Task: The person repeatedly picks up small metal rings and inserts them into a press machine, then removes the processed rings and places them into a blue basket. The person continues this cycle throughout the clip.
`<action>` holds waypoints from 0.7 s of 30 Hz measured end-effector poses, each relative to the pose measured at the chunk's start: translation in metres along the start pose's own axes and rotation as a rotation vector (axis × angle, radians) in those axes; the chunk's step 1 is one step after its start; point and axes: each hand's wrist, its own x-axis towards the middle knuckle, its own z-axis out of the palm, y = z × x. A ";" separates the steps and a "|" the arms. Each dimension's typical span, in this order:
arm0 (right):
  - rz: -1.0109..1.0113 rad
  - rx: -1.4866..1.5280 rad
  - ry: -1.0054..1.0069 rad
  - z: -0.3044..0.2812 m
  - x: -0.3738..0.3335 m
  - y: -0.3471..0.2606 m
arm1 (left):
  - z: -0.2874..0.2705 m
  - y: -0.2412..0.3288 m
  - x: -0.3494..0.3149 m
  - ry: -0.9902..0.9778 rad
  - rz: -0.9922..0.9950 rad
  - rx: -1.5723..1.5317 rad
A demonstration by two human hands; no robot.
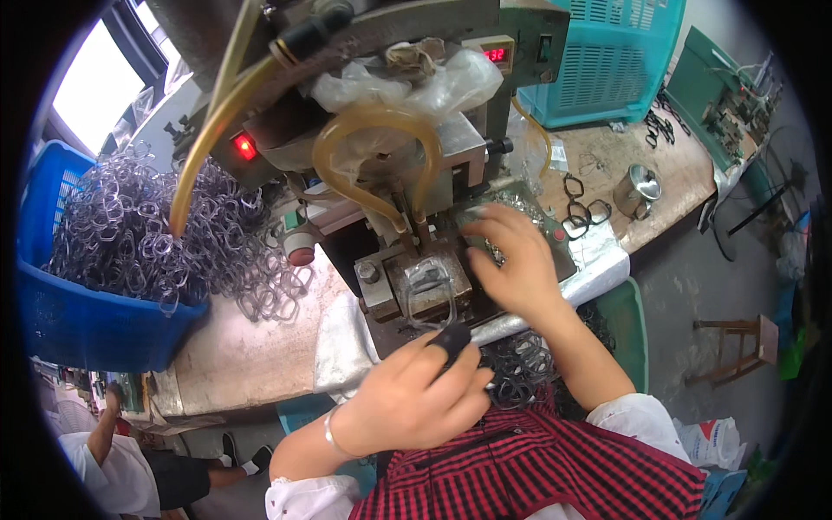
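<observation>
A clear plastic eyeglass frame (452, 299) lies over the metal block (431, 282) of a bench machine, beneath its tip. My left hand (416, 394) is closed at the near edge of this frame, fingers curled, a black cover on one fingertip. The thumb's grip is partly hidden. My right hand (524, 264) reaches to the right of the block, thumb and fingers apart, nothing visible between them. Its fingertips are a little blurred, over a spread of small shiny metal parts (511, 201).
A blue basket (104, 325) heaped with clear frames stands left. Dark frames (576, 208) and a metal cup (640, 189) lie right. A turquoise crate (598, 82) stands behind. Yellow tubes (204, 152) hang by the machine. More frames (520, 360) sit below my hands. Another person (113, 464) is lower left.
</observation>
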 end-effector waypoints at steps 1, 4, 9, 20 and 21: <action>0.063 -0.251 0.023 0.003 -0.006 0.023 | 0.007 0.002 0.004 -0.068 0.006 0.055; 0.167 -0.418 0.024 0.007 -0.025 0.071 | 0.012 0.006 0.011 -0.098 -0.055 0.091; 0.095 -0.305 0.133 0.013 -0.035 0.088 | 0.024 0.009 0.007 -0.047 -0.120 0.122; 0.094 -0.459 0.048 0.016 -0.033 0.084 | 0.018 0.013 -0.041 0.176 -0.338 -0.277; 0.072 -0.439 0.081 0.016 -0.035 0.086 | 0.013 0.013 -0.058 0.254 -0.372 -0.112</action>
